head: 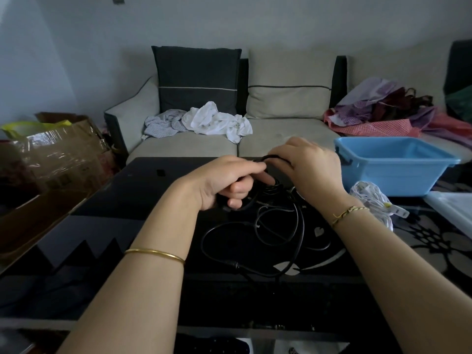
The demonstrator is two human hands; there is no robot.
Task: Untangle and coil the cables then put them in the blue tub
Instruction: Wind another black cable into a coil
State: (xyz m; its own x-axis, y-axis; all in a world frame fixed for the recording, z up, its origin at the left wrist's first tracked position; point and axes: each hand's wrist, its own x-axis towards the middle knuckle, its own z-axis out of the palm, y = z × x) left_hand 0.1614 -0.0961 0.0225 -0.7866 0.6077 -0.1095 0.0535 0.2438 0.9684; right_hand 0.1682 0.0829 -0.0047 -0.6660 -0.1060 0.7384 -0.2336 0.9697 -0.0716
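Observation:
A black cable lies in tangled loops on the dark glass table, and part of it rises into both hands. My left hand grips a bunch of its loops with curled fingers. My right hand pinches a raised strand of the same cable just to the right, almost touching the left hand. A white cable lies bundled on the table to the right, untouched. The blue tub stands at the table's far right and shows nothing inside.
A sofa behind the table carries crumpled white cloth and a pile of coloured fabric. Cardboard boxes stand to the left. A white lid or tray lies at the table's right edge.

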